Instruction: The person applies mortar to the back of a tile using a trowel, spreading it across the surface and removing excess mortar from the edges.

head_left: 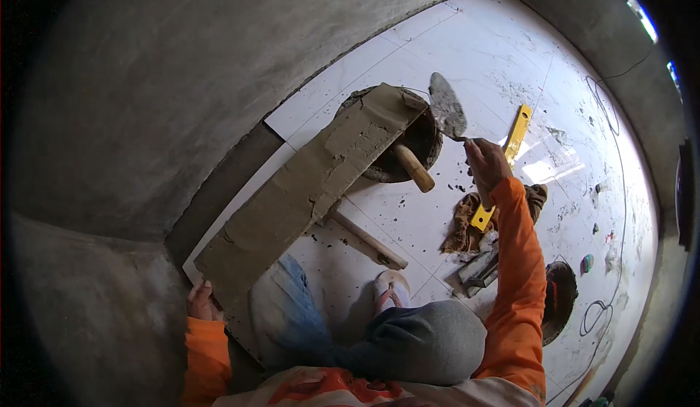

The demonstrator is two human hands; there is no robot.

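Over white tiles [485,46] by grey walls [182,79], hands [487,163] [202,301] around trowel [447,106] and mortared slab [306,181] edge

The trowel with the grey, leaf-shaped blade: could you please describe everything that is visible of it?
The grey, leaf-shaped trowel has a blade that looks metal, patchily coated with mortar-like grey residue. A thin, dark neck runs from it into the person's bare right hand, which hides much of the handle. The blade points forward and slightly left, appearing beside the round, dark bucket; whether they touch is unclear.
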